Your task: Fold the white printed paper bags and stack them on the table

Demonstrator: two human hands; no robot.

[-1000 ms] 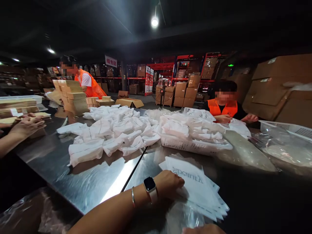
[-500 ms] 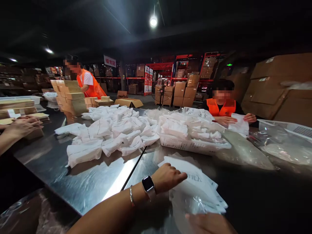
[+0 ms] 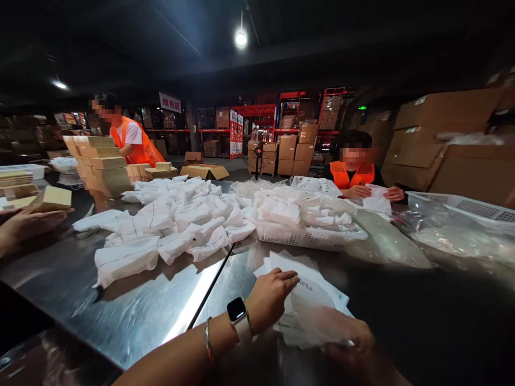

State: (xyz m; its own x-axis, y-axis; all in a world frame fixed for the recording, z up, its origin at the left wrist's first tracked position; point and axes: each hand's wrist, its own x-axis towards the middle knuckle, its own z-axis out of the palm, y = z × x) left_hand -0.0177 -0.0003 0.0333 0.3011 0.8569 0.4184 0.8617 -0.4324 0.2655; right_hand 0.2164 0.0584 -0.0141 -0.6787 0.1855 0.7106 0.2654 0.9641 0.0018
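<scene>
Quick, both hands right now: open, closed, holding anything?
Left hand: fingers partly bent over the fanned white bags; can't tell if it grips one.
Right hand: blurred at the bags' near side; grip can't be told.

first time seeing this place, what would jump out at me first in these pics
Probably the big heap of white packets on the metal table, left of centre, with a full white basket just right of it. Next, two bright orange vests: one at left behind stacked boxes, one across the table at right. Up front, the left hand, a watch at its wrist, is at some flat white bags.
</scene>
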